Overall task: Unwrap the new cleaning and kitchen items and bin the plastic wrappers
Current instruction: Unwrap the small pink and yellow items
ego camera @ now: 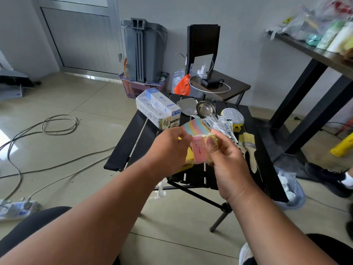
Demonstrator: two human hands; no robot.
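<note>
- While both my forearms reach out over the black slatted table (122, 157), my hands meet above its near edge.
- My right hand (227, 159) grips the sponge pack (200, 150), thumb pressed flat on its front.
- My left hand (170, 148) pinches the pack's clear, glossy wrapper at the left side.
- Inside sit soft rectangular blocks, pink and yellow, with a striped pastel mesh face.
- Behind lie a shiny box (158, 109), a round metal strainer (205, 109), a glittery scrubber (232, 115) and bristle brushes (248, 142).

Two paintbrushes (248, 145), one ladle (206, 109), one glittery scrubber (233, 116), one wrapped box (157, 109), one sponge pack (200, 150)
</note>
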